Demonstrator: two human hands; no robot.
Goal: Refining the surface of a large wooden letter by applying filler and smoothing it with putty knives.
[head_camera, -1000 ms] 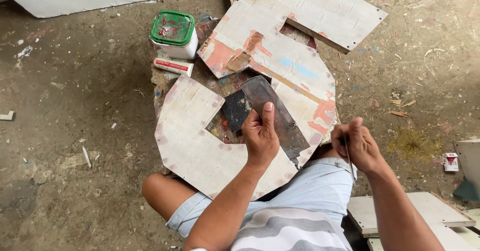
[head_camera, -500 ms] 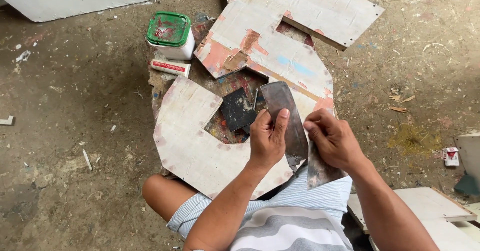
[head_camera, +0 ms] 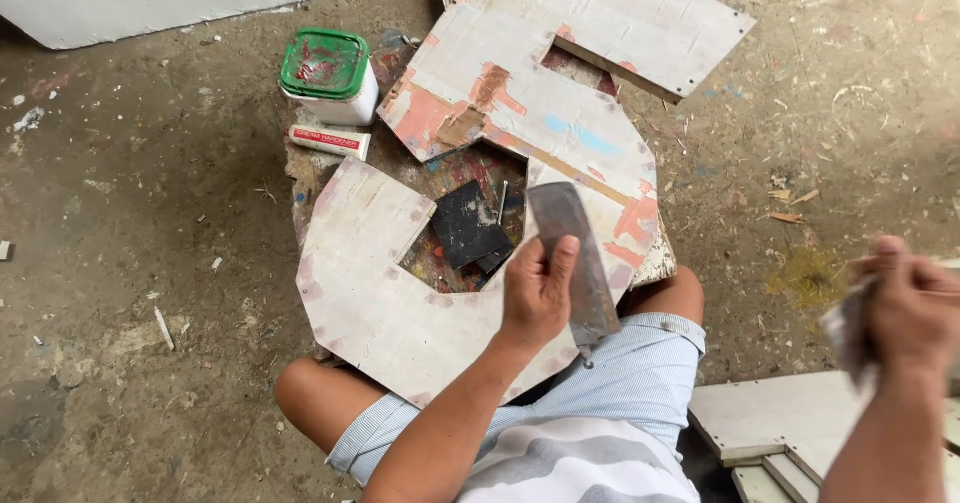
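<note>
A broad metal scraper [head_camera: 572, 261] was held upright in the left hand [head_camera: 537, 293], above the cut-out board [head_camera: 375, 283]. The right hand [head_camera: 905, 308], beside the scraper half a second earlier, had been drawn well away, blurred, clutching something grey.

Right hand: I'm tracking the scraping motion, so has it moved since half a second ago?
Yes. The right hand has swung out to the right, away from the big S-shaped board, which stayed put. The left hand holds the flat metal blade over it.
</note>
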